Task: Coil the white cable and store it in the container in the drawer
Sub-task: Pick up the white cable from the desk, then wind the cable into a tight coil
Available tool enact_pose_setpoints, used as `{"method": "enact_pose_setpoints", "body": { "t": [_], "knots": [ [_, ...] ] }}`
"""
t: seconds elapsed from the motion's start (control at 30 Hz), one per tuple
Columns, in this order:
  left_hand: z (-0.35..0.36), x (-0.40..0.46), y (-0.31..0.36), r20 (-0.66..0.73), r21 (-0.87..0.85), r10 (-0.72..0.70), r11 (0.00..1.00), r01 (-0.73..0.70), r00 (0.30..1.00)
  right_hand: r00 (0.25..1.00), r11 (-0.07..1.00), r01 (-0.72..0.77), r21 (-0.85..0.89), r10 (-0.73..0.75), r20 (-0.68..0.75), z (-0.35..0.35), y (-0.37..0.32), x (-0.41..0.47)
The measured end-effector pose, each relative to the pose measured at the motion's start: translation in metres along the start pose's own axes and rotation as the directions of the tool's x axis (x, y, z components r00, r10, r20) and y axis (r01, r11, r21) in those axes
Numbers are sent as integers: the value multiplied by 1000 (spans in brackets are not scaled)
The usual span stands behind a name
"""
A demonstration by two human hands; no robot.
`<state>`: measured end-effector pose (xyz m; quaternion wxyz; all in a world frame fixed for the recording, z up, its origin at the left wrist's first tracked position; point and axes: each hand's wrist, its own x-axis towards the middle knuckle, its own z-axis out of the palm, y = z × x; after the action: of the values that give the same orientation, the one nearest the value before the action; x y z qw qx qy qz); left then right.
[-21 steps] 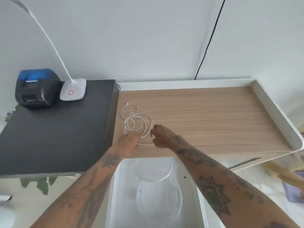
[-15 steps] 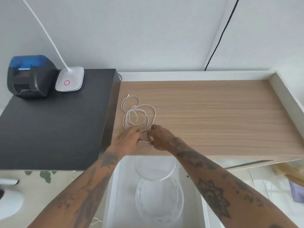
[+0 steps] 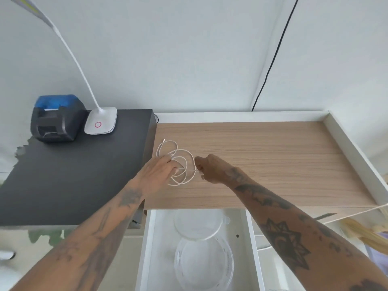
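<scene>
— Left hand (image 3: 159, 172): entered as flat; fingers are stretched forward and laid on the near-left loops of the white cable (image 3: 181, 162); nothing is curled round. Is the right hand (image 3: 211, 170) entered likewise?

— Right hand: entered as closed on the cable; fingers are curled and a strand is pinched at the right edge of the loops; whether a plug end is what is held cannot be told.

— Location of item?

— White cable: laid loose in several overlapping loops on the wooden desktop (image 3: 273, 164), near its left edge, just beside the black top (image 3: 73, 175); one plug end is seen at the far left of the tangle. The container (image 3: 204, 267) is stood uncapped in the open drawer (image 3: 148, 248) below, its lid (image 3: 198, 226) laid behind it.

— Handling notes?

— Judged light, thin, limp; no shape is held unless the loops are pinned; some spring is to be expected, so a released coil is likely to open; the sheath looks smooth and may slide through a slack pinch. Hold is best taken near a plug end by one hand, turns being gathered into the other and clamped where they cross; the finished coil is best carried by that crossing, not by a single strand.
</scene>
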<state>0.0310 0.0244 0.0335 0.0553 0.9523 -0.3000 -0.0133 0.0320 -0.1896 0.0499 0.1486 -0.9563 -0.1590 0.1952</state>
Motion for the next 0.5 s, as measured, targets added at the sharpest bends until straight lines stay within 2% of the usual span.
{"method": "enact_pose_setpoints", "body": {
  "t": [0.23, 0.37, 0.5],
  "knots": [
    [-128, -2, 4, -170, 35, 29, 999, -23, 985, 972, 987, -48, 152, 81, -220, -96, -35, -73],
    [-207, -6, 24, -294, 14, 46, 999, -44, 955, 918, 960, -31, 277, 137, -373, -151, -58, -124],
    [-270, -17, 46, -418, 14, 74, 997, -75, 905, 866, 904, 36, 425, 184, -464, -202, -77, -167]
  ]
}}
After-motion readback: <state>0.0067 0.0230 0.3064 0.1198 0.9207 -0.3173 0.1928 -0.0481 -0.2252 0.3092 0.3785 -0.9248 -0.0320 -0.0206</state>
